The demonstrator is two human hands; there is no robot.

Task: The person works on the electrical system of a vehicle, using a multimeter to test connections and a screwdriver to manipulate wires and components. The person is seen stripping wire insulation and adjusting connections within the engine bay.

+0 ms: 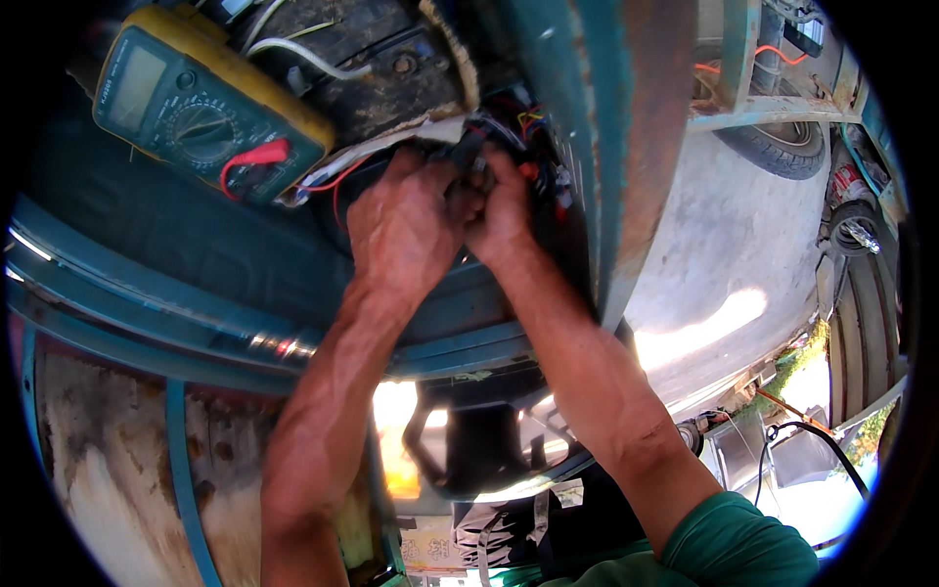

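My left hand [403, 223] and my right hand [504, 210] meet at the middle of the view, both with fingers bent inward and closed. Between the fingertips is a small dark piece [466, 152], blurred and mostly covered, so its kind cannot be made out. A bundle of thin coloured wires [528, 119] lies just beyond my right hand. Left of my left hand, a red wire [344, 176] runs toward a green multimeter [181, 117] in a yellow case. The meter rests tilted, a red plug [259, 152] with its lead on its face.
Behind my hands is a dark, dirty block [391, 73] with a white cable [313, 56] over it. A rusty blue-green metal post [611, 127] rises close by my right hand. Blue metal rails [147, 303] cross on the left. A wheel [782, 147] stands on the concrete floor [729, 235] at right.
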